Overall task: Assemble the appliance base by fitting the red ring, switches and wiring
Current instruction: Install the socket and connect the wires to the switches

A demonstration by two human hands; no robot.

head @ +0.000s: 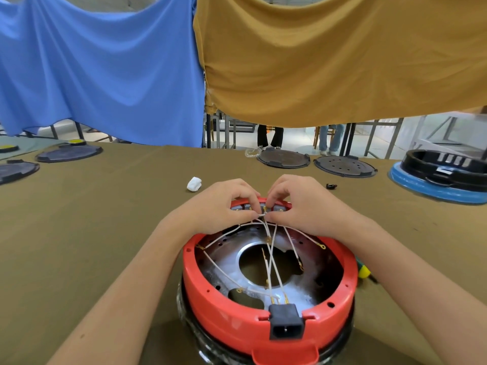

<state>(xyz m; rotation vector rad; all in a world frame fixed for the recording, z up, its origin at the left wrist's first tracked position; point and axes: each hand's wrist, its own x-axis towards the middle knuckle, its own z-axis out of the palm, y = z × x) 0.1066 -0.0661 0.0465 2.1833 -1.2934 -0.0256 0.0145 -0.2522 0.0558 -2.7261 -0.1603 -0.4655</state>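
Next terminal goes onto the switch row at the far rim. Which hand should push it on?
Probably right. The right hand has its fingertips at the switches, while the left hand pinches the white wire just below and can steady it.

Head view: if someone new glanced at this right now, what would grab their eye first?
The red ring at bottom centre, seated on the appliance base with a black power socket in its near edge. Next, the left hand and right hand meeting at the ring's far side, fingers pinching the white wires by the switches. Above, a blue cloth and a mustard cloth hang over the table.
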